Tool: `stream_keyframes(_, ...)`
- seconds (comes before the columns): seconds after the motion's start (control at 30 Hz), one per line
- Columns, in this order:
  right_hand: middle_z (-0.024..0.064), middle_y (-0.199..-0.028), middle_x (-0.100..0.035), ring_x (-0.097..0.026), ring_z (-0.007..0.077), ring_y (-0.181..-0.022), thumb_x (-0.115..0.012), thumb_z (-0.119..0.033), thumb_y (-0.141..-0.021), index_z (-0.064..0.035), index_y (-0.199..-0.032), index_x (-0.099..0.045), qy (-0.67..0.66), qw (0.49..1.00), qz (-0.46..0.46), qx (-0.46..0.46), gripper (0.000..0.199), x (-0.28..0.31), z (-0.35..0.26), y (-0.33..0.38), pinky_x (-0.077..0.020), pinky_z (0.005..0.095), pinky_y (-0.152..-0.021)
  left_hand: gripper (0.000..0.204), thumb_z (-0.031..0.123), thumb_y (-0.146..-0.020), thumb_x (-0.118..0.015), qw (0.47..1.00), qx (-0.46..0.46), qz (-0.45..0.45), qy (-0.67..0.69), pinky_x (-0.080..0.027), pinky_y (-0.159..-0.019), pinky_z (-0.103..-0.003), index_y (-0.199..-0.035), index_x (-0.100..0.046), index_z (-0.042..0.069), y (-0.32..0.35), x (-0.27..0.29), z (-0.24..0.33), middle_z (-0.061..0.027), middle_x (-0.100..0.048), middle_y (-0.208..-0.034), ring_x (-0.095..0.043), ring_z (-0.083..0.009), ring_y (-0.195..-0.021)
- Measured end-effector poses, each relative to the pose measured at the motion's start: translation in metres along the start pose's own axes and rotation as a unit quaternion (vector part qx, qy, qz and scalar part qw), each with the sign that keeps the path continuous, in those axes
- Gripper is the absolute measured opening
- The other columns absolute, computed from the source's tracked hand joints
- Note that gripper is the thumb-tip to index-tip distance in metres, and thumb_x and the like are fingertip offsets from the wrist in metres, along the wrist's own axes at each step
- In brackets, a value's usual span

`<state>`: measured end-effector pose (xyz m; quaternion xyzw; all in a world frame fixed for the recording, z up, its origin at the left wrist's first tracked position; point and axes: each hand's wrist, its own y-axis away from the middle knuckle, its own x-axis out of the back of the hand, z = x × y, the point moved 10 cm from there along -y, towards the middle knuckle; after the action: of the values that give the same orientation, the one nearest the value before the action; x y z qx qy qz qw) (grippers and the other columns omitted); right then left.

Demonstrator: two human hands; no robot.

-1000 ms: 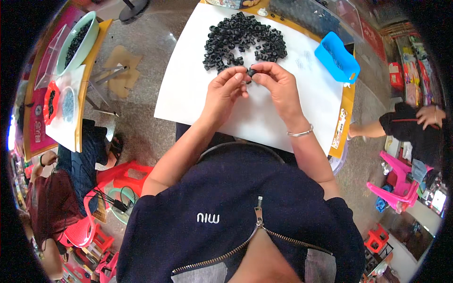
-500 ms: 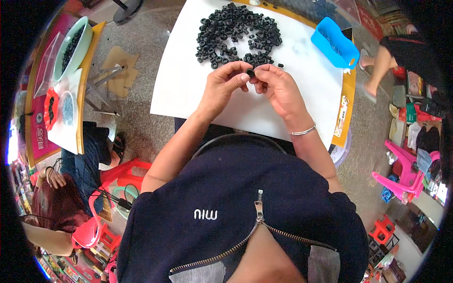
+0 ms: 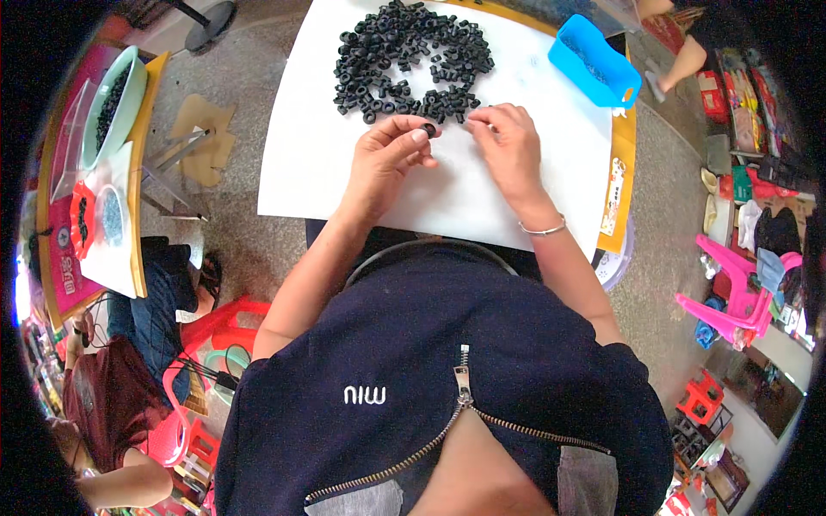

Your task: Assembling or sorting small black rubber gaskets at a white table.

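My left hand (image 3: 387, 163) pinches a small black cylindrical piece (image 3: 428, 130) between thumb and forefinger, with its round open end showing. To the right of it, apart from the piece, is my right hand (image 3: 513, 150), a silver bangle on its wrist. Its thumb and forefinger are drawn close together; whether anything tiny sits between them I cannot make out. Just beyond both hands a pile of small black pieces (image 3: 465, 64) is spread in a loose ring on a white sheet (image 3: 301, 155) covering the table.
At the table's far right stands a blue plastic bin (image 3: 609, 43) with small dark bits inside. On the left, another table holds a pale green basin (image 3: 133, 73) of black pieces, a red dish (image 3: 79, 245) and a white bowl (image 3: 123, 202). A person in maroon (image 3: 107, 387) sits there.
My right hand has moved away from the black piece, leaving a gap between the hands. My left hand still holds the piece. The whole view has shifted slightly.
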<state>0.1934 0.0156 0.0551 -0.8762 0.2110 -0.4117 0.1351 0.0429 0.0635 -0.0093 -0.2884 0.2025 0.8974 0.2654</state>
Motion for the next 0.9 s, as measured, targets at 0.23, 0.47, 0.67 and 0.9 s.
stream_keyframes(0.23, 0.0078, -0.079, -0.059, -0.054, 0.0259, -0.077, -0.065, -0.006, -0.075, -0.0056, -0.087, -0.062, 0.071, 0.997, -0.012, 0.035, 0.012, -0.019, -0.013, -0.006, -0.0432, 0.0367, -0.072, 0.022, 0.009, -0.086, -0.060, 1.000, 0.011, -0.018, 0.010, -0.053, -0.069, -0.027, -0.106, -0.058, 0.000, 0.002, 0.008, -0.011, -0.0134, -0.062, -0.099, -0.058, -0.0139, -0.074)
stream_keyframes(0.47, 0.0094, -0.079, -0.058, -0.055, 0.0281, -0.080, -0.059, -0.003, -0.076, -0.0061, -0.087, -0.063, -0.016, 0.999, -0.017, -0.025, 0.012, -0.010, -0.003, -0.001, -0.0434, 0.0398, -0.074, 0.024, 0.011, -0.087, -0.060, 0.999, 0.010, -0.036, 0.029, -0.052, -0.068, -0.026, -0.108, -0.057, 0.000, 0.000, 0.007, -0.011, -0.0125, -0.062, -0.099, -0.058, -0.0134, -0.074)
stream_keyframes(0.67, 0.0093, -0.083, -0.056, -0.054, 0.0264, -0.083, -0.064, -0.010, -0.077, -0.0078, -0.091, -0.065, 0.080, 0.993, -0.051, 0.074, 0.015, -0.015, -0.016, 0.009, -0.0426, 0.0389, -0.074, 0.025, 0.010, -0.086, -0.061, 0.999, 0.023, -0.002, 0.036, -0.053, -0.071, -0.030, -0.108, -0.057, -0.001, 0.003, 0.012, -0.012, -0.0117, -0.061, -0.094, -0.058, -0.0142, -0.077)
stream_keyframes(0.9, 0.0087, -0.077, -0.056, -0.055, 0.0239, -0.073, -0.065, -0.011, -0.078, -0.0051, -0.092, -0.066, 0.074, 0.995, 0.071, -0.005, 0.015, 0.042, 0.041, -0.012, -0.0445, 0.0359, -0.069, 0.020, 0.008, -0.087, -0.059, 0.997, 0.014, -0.029, 0.073, -0.054, -0.067, -0.028, -0.106, -0.058, 0.000, 0.002, 0.006, -0.012, -0.0109, -0.061, -0.093, -0.059, -0.0128, -0.074)
